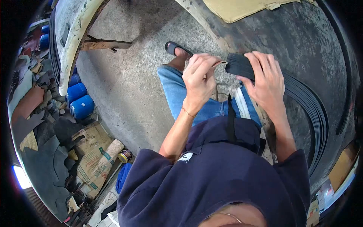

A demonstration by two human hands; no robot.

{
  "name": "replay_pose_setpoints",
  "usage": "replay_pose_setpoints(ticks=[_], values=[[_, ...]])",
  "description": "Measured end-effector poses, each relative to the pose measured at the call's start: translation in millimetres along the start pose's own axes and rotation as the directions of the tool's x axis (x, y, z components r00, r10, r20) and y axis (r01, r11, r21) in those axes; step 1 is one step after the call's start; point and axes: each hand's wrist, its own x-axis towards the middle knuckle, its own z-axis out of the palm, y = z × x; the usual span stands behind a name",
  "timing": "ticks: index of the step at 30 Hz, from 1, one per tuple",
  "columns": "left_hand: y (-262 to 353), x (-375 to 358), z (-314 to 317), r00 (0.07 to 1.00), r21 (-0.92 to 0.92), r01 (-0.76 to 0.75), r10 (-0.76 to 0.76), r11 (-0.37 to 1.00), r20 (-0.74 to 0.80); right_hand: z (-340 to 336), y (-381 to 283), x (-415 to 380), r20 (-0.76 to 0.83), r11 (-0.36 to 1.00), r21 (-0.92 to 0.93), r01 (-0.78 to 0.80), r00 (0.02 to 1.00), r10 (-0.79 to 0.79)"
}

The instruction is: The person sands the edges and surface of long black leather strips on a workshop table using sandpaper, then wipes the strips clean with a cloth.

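Note:
A bundle of long black strips (308,102) curves over the dark worktable on the right. My right hand (264,77) is closed round the bundle near its end, with the fingers on top and the thumb at the near edge. The squared end of the strips sticks out past the fingers toward my left hand. My left hand (200,77) is pinched on a small thin brownish piece (219,63), held just left of the strip ends. Most of that piece is hidden by the fingers.
A tan sheet (242,8) lies on the worktable (264,36) at the top. Left are a curved pale table edge (72,49), blue containers (82,107), scraps (49,151), flattened cardboard (92,151) and a small can (124,155). Concrete floor (132,87) shows between.

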Motion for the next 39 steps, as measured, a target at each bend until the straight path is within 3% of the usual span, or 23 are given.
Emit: replay_pose_setpoints(ticks=[2,4,5,8,9,12,13,17,20,21,24,25,26,28,31,32,35,37,38,39], values=[[-6,-3,1,0.995,0.062,-0.078,0.073,0.995,0.072,0,1,3,-0.006,1.000,0.001,-0.004,1.000,0.004],[-18,-5,-2,0.969,0.164,0.109,-0.141,0.980,0.203,0,2,3,-0.009,1.000,-0.005,0.002,1.000,-0.002],[-19,-9,-2,0.991,0.104,0.061,-0.072,0.993,0.109,1,2,2,0.000,1.000,-0.009,-0.004,1.000,0.004],[1,3,-3,0.998,0.038,-0.050,0.048,0.998,0.040,-2,0,2,0.008,1.000,-0.012,-0.006,1.000,0.006],[-2,0,-3,0.985,0.159,-0.010,-0.018,0.987,0.171,-2,0,3,0.006,1.000,-0.010,0.004,1.000,-0.004],[-11,-4,-7,0.979,0.182,0.101,-0.131,0.978,0.159,0,4,4,-0.005,1.000,-0.020,0.005,1.000,-0.005],[-9,-5,-7,0.990,0.134,0.097,-0.110,0.986,0.090,-1,2,3,0.004,1.000,-0.026,0.001,1.000,-0.001],[-10,-6,-1,0.971,0.215,0.059,-0.106,0.975,0.213,-1,1,1,0.021,0.999,-0.029,0.015,1.000,-0.014],[-14,-7,-4,0.971,0.196,0.095,-0.134,0.976,0.197,-2,2,3,0.007,0.999,-0.031,0.023,1.000,-0.023],[-7,-2,-5,0.993,0.110,0.016,-0.029,0.994,0.117,-1,1,2,0.005,0.999,-0.028,0.024,1.000,-0.024],[-8,0,1,0.991,0.081,-0.053,0.043,0.995,0.130,-1,2,2,0.009,1.000,-0.021,0.017,1.000,-0.016],[-21,-3,-2,0.972,0.253,-0.062,0.001,0.966,0.234,-1,1,2,0.007,1.000,-0.022,0.022,1.000,-0.022],[-34,-8,-1,0.972,0.256,-0.031,-0.030,0.966,0.231,-1,2,2,0.013,1.000,-0.022,0.020,1.000,-0.020],[-21,-3,-4,0.995,0.148,-0.032,0.017,0.988,0.101,-1,4,4,0.020,1.000,-0.025,0.009,1.000,-0.009],[-15,-2,-2,0.985,0.092,-0.074,0.058,0.993,0.164,-5,-1,3,0.036,1.000,-0.014,0.001,0.999,0.000],[-31,-11,2,0.971,0.195,-0.024,-0.024,0.980,0.239,-4,0,5,0.027,1.000,-0.019,0.009,1.000,-0.009],[-29,-7,4,0.976,0.156,0.033,-0.065,0.987,0.207,-1,2,2,0.013,1.000,-0.024,0.018,1.000,-0.018],[-13,-1,2,0.997,0.039,-0.059,0.057,0.997,0.045,-3,-1,-2,0.035,1.000,-0.012,0.006,0.999,-0.005],[-18,-2,1,0.997,0.044,-0.065,0.063,0.997,0.037,-3,1,3,0.026,1.000,-0.017,0.010,1.000,-0.010],[-22,-1,1,0.977,0.184,-0.039,-0.002,0.982,0.215,-2,2,5,0.016,1.000,-0.022,0.017,1.000,-0.017]])
